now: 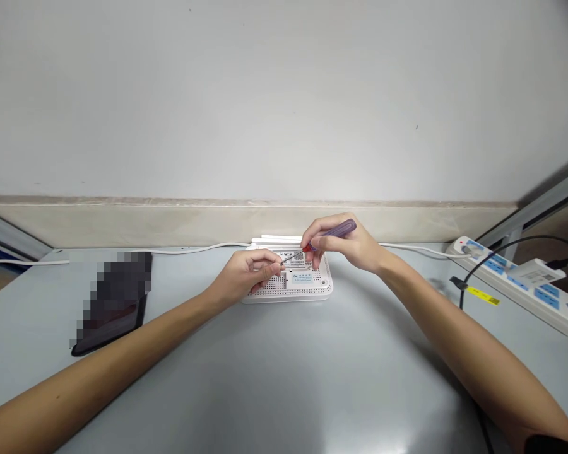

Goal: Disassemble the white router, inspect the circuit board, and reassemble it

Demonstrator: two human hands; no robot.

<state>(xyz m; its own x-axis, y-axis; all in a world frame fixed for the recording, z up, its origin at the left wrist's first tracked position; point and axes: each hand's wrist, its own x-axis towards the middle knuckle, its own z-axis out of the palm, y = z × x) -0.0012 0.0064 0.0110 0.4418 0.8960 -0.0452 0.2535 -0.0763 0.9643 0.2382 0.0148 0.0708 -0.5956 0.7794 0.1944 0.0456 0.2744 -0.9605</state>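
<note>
A white router (307,291) lies on the table with its vented, labelled underside up and its antennas folded along the back. Above it, my right hand (345,243) grips a screwdriver (338,231) with a purple and red handle, held at a slant. The thin metal shaft points left and down toward my left hand (248,272). There the thumb and fingers are pinched together at the screwdriver's tip, over the router's left part. Whatever small thing may sit between those fingertips is too small to make out.
A dark tablet-like device (108,340), partly pixelated, lies at the left. On the right stands a white power strip (515,284) with a plugged-in adapter (537,274) and a black cable (462,302). White cables (194,250) run along the wall (284,101) behind the table.
</note>
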